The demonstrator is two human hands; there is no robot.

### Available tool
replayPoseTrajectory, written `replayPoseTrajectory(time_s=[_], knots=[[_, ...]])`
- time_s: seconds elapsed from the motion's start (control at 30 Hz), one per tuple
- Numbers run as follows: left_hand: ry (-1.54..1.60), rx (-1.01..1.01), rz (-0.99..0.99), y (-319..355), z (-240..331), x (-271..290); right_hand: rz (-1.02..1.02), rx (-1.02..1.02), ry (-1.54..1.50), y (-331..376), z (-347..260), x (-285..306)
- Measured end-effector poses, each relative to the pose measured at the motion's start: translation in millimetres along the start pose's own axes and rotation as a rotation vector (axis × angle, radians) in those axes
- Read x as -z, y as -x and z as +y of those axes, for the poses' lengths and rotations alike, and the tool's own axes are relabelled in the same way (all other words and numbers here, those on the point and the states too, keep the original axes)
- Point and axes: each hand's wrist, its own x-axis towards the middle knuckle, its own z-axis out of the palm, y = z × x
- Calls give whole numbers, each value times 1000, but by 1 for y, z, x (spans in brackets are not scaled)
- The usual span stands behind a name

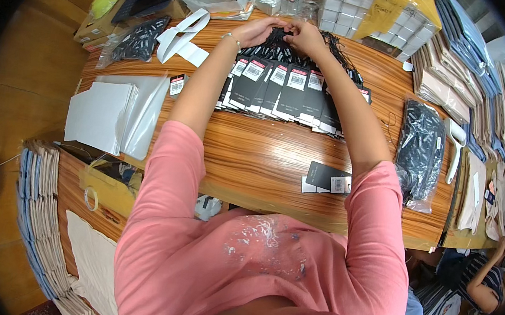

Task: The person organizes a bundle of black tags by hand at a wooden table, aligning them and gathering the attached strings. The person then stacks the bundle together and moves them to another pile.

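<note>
Wooden table (265, 152), row of black tags (289, 91) overlapping at centre, two loose tags (327, 179) near front edge, white sheets (114, 114) at left, bagged black cords (420, 152) at right, white boxes (346, 8) at far edge.

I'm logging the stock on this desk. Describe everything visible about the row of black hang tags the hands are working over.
The row of black rectangular card hang tags lies flat on the wooden table, fanned and overlapping, each with a white and red label near its top. Black cords bunch at their far ends, where the left hand and right hand pinch them. Both forearms cross above the row. The far right tags are partly hidden by the right arm.
</note>
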Motion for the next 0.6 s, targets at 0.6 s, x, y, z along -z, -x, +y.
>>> replayPoseTrajectory(time_s=[0.6], knots=[[-110, -10, -31, -2, -3, -1, 164, 9, -176, -16, 47, 25]])
